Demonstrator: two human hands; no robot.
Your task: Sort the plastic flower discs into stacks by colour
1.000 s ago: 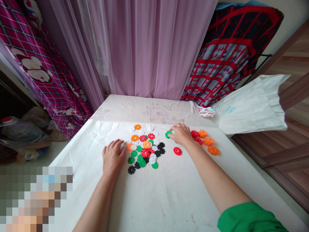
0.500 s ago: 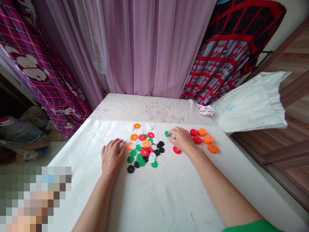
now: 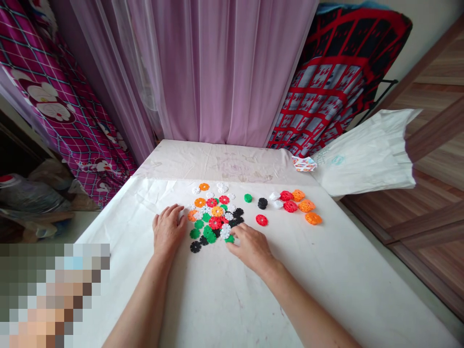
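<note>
A loose pile of notched plastic discs in white, orange, green, black and red lies mid-table, with a red disc (image 3: pixel 215 222) near its centre. My left hand (image 3: pixel 168 229) rests on the cloth along the pile's left edge, fingers spread and holding nothing. At the pile's lower right, my right hand (image 3: pixel 252 245) has thumb and forefinger apart around a green disc (image 3: pixel 229 239); whether they touch it is unclear. Farther right are a green stack (image 3: pixel 248 198), a black stack (image 3: pixel 263 203), white discs (image 3: pixel 278 204), red stacks (image 3: pixel 290 207) and several orange stacks (image 3: pixel 313 219).
A single red disc (image 3: pixel 261 220) lies between the pile and the stacks. Toward the back right corner are a small patterned paper piece (image 3: pixel 304 164) and a white bag (image 3: pixel 366 152). Purple curtains (image 3: pixel 235 72) hang behind the white-covered table (image 3: pixel 232 299).
My right hand has left the green stack and moved left and nearer to me, to the pile's lower right. The black and white stacks it covered now show. My left hand stays put.
</note>
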